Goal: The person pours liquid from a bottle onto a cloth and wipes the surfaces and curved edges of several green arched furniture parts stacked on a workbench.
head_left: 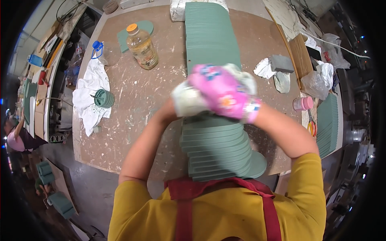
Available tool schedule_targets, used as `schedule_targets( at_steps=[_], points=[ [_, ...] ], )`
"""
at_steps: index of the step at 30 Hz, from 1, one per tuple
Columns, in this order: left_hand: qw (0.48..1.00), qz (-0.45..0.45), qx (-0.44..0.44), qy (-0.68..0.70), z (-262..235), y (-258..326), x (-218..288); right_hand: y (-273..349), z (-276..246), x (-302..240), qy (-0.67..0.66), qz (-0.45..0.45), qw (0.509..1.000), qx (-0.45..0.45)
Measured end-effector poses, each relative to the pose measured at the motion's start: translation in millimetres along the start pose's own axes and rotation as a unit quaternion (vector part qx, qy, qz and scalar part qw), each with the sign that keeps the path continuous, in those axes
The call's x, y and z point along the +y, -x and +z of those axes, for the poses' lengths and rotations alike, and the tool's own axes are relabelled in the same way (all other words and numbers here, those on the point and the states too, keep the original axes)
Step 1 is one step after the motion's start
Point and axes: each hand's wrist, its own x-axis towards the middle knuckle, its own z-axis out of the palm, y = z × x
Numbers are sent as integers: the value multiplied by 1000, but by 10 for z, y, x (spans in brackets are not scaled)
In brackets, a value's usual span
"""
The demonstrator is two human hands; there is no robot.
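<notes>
A long row of thin grey-green boards [212, 38], overlapping like shingles, runs from the table's far edge toward my body. Nearer me the boards [215, 146] fan out, with rounded ends at the right. Above the middle of this row my two hands are together. My left hand [187, 100] wears a whitish glove. Partly across it lies my right hand [221, 90], in a pink flowered glove. Something white [244, 78], cloth or glove, shows beside the pink glove. Motion smears the fingers of both hands, and whether they grip anything is hidden.
On the left stand a bottle with an orange cap [142, 48], a green-stained jar [104, 99] and a white cloth [92, 90]. On the right are a grey block [281, 64], a pink-capped bottle [302, 103], scissors [311, 127] and more green boards [327, 124]. Another person [24, 136] is far left.
</notes>
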Motion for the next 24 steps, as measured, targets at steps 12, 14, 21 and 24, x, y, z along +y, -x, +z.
schedule_targets(
  at_steps=[12, 14, 21, 24],
  points=[
    [954, -296, 1, 40, -11, -295, 269, 65, -220, 215, 154, -84, 982, -69],
    [958, -221, 52, 174, 69, -145, 71, 45, 91, 180, 186, -68, 980, -6],
    [969, -244, 3, 35, -3, -277, 253, 156, -806, 309, 112, -27, 990, -78],
    [946, -272, 20, 176, 43, -243, 123, -125, -468, 57, 116, -78, 985, -100]
  ],
)
